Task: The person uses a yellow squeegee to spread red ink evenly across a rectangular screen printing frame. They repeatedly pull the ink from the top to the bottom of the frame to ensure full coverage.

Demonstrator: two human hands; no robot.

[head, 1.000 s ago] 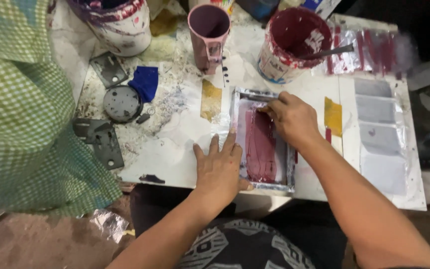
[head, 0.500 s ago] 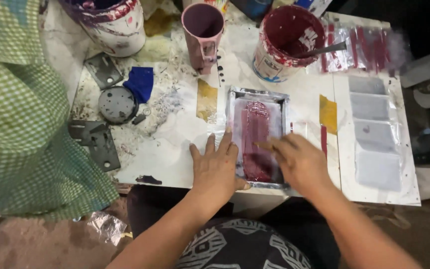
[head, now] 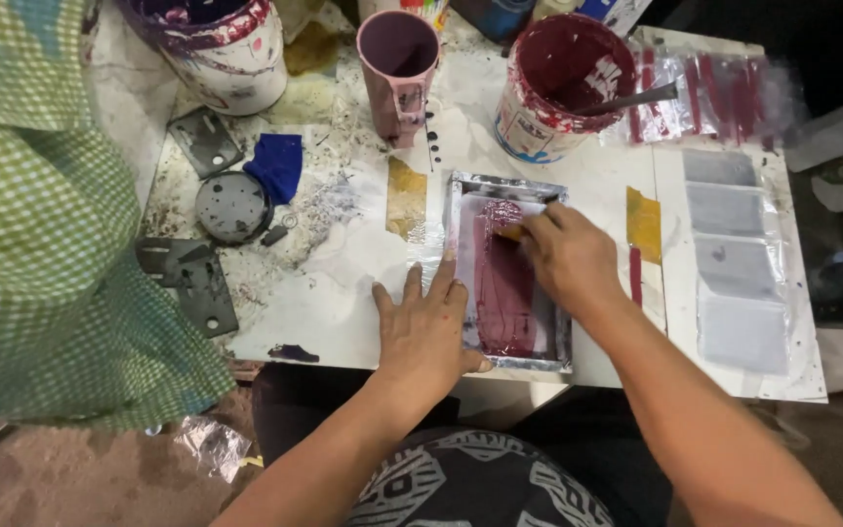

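A shallow metal frame (head: 531, 364) lies on the white worktop, filled with a band of maroon paste (head: 500, 298). My left hand (head: 428, 327) lies flat with fingers spread, pressing on the frame's left edge. My right hand (head: 568, 259) is over the upper half of the frame, fingers closed on a small tan scraper (head: 511, 232) whose tip touches the paste near the far end.
Behind the frame stand a can of maroon paint (head: 529, 122) with a metal handle (head: 636, 98) in it, a pink cup (head: 399, 68) and a white bucket (head: 231, 68). A blue cloth (head: 278, 164), round metal disc (head: 231, 205) and metal plates (head: 187, 278) lie left. Plastic sheets with grey rectangles (head: 739, 263) lie right. Green checked cloth (head: 41, 244) hangs far left.
My right hand slid from the frame's far end toward me along the paste, then went back up toward the far end. My left hand stayed on the frame's edge.
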